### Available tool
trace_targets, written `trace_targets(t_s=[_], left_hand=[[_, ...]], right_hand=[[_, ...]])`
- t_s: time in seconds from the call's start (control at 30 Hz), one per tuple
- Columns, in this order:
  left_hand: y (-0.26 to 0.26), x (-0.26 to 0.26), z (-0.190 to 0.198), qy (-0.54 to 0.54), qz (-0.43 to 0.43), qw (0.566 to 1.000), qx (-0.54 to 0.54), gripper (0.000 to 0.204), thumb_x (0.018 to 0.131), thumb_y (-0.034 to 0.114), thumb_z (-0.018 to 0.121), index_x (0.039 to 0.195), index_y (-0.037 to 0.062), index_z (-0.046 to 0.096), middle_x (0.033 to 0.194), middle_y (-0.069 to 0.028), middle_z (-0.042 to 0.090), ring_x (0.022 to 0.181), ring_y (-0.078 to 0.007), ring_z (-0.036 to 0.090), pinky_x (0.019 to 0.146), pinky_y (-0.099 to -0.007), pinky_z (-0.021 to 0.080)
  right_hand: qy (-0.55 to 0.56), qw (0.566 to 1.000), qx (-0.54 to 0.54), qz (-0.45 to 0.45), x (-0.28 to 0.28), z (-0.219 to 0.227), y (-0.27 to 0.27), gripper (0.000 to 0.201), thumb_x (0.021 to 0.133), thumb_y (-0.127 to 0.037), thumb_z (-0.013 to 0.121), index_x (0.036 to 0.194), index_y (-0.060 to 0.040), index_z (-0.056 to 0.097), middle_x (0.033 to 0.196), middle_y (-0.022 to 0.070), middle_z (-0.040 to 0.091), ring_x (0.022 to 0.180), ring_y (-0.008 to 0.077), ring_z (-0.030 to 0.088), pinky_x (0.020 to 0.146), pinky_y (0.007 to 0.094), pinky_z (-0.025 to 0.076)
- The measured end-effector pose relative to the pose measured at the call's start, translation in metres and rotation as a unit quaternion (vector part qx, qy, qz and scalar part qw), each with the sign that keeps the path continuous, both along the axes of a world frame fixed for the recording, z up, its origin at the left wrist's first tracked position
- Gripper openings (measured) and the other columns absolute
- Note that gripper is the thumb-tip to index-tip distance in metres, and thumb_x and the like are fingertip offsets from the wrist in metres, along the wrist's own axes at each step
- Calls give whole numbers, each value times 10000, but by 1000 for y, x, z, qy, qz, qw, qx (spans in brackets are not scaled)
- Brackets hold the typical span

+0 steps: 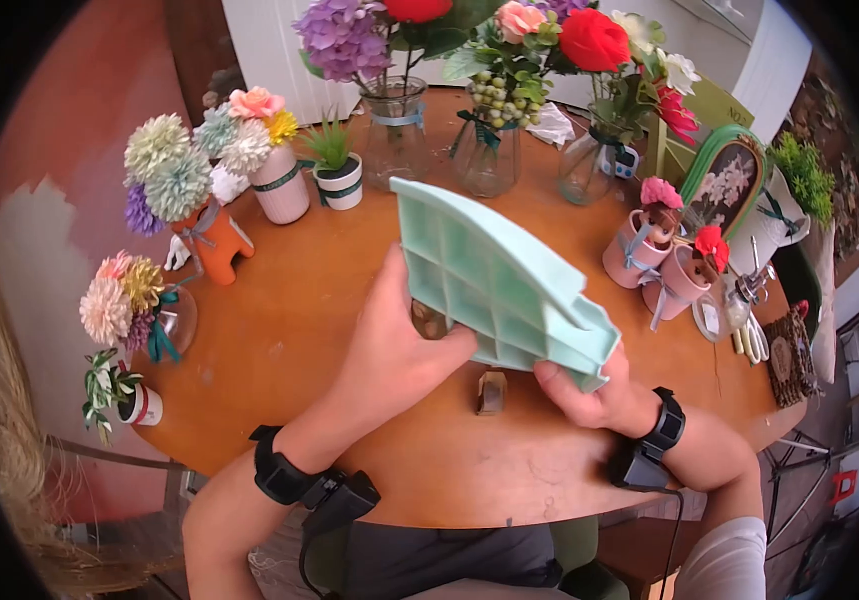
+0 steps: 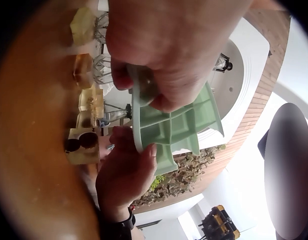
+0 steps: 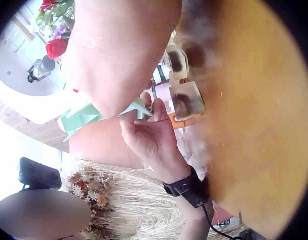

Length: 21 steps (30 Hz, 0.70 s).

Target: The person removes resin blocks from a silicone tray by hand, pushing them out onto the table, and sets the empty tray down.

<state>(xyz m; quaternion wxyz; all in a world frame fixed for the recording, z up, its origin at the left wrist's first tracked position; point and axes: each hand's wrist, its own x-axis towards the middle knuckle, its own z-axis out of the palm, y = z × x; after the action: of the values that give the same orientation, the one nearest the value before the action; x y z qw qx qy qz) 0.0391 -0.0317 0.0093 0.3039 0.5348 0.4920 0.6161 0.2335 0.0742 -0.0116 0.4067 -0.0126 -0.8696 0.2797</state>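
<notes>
1. The table [image 1: 309, 330] is round, wooden and the biggest thing before me; I place everything else from it.
2. Along the table's far edge stand glass vases [image 1: 394, 125] of artificial flowers, with pink pots [image 1: 634, 250] at its right side and more blooms at its left.
3. Above the table's near middle I hold a mint-green tray [image 1: 494, 285], tilted, its grid of square cells facing me and its far corner raised.
4. My left hand [image 1: 394, 350] grips the tray's near left edge, thumb over the rim and fingers curled beneath, as the left wrist view shows.
5. My right hand [image 1: 589, 395] pinches the tray's lower right corner, fingers closed round it.
6. On the table, just under the tray, sits a small clear block [image 1: 491, 392] with something dark inside; the wrist views show a few more such blocks nearby.
7. My judgement: some blocks are already out and lying on the table, and the tray is in mid-handling. I cannot tell whether any cells remain filled.
8. I can read no brand, label or writing anywhere.
</notes>
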Motion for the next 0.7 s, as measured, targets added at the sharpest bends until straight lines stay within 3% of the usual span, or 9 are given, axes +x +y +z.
trace_targets(t_s=[0.03, 0.17, 0.23, 0.3, 0.37, 0.5, 0.6, 0.63, 0.7], left_hand=[[-1, 1, 2, -8, 7, 999, 35, 545, 802, 14, 671, 1263, -5, 383, 1132, -82, 551, 1117, -156, 525, 945, -311, 444], [-5, -3, 12, 48, -15, 997, 56, 574, 800, 25, 686, 1286, -8, 383, 1169, -86, 545, 1120, -150, 527, 938, -307, 450], [-3, -13, 11, -72, -99, 992, -35, 586, 820, 28, 679, 1318, -12, 374, 1214, -91, 539, 1140, -169, 522, 900, -289, 471], [0, -29, 8, -76, -145, 985, -62, 572, 830, 16, 664, 1325, -21, 379, 1235, -98, 530, 1161, -187, 511, 892, -299, 487], [1, -37, 3, -79, -193, 974, -87, 557, 841, 4, 649, 1331, -30, 385, 1256, -105, 520, 1183, -204, 500, 885, -309, 502], [2, -45, 13, -169, -263, 949, -37, 580, 834, -71, 581, 1374, -54, 367, 1225, -137, 525, 1069, -222, 541, 918, -441, 532], [8, -70, 7, -61, -68, 996, -16, 442, 837, -47, 573, 1273, -26, 501, 1127, -120, 565, 996, -203, 576, 855, -384, 529], [10, -82, 2, -59, -71, 996, -6, 442, 837, -47, 573, 1273, -26, 501, 1127, -120, 565, 996, -203, 576, 855, -384, 529], [16, -104, -11, 275, 184, 944, -4, 328, 831, 28, 626, 1150, -19, 566, 970, -100, 590, 893, -186, 602, 781, -338, 503]], right_hand=[[-2, 1000, 0, 6, 0, -2, 1, 332, 841, -44, 652, 1154, 29, 568, 886, 120, 645, 734, 211, 639, 678, 309, 505], [-38, 990, -132, 27, 0, -6, 4, 195, 908, -54, 577, 1092, 9, 590, 892, 82, 645, 758, 171, 604, 695, 302, 487], [-55, 961, -271, -4, 1, -5, 3, 179, 937, -94, 551, 1071, 18, 586, 900, 63, 644, 793, 154, 596, 718, 290, 478], [-44, 956, -289, 4, -3, -8, 5, 191, 963, -114, 509, 1081, 23, 570, 933, 71, 640, 826, 154, 596, 742, 303, 488], [12, 899, -432, 74, -6, -10, 10, 201, 972, -109, 485, 1111, 22, 549, 972, 97, 634, 860, 166, 601, 756, 323, 500], [80, 879, -463, 81, -4, 3, 21, 252, 985, -157, 450, 1129, 27, 544, 1005, 129, 640, 865, 208, 626, 732, 328, 504], [69, 890, -450, 36, 6, 15, 19, 262, 986, -168, 439, 1102, 37, 554, 942, 126, 646, 805, 205, 636, 697, 318, 501], [52, 893, -446, 17, 9, 21, 17, 261, 986, -171, 440, 1089, 39, 557, 917, 122, 647, 783, 199, 637, 688, 313, 501], [69, 898, -435, -9, 17, 33, 10, 257, 987, -175, 440, 1065, 39, 560, 889, 115, 646, 739, 187, 635, 651, 301, 501]])
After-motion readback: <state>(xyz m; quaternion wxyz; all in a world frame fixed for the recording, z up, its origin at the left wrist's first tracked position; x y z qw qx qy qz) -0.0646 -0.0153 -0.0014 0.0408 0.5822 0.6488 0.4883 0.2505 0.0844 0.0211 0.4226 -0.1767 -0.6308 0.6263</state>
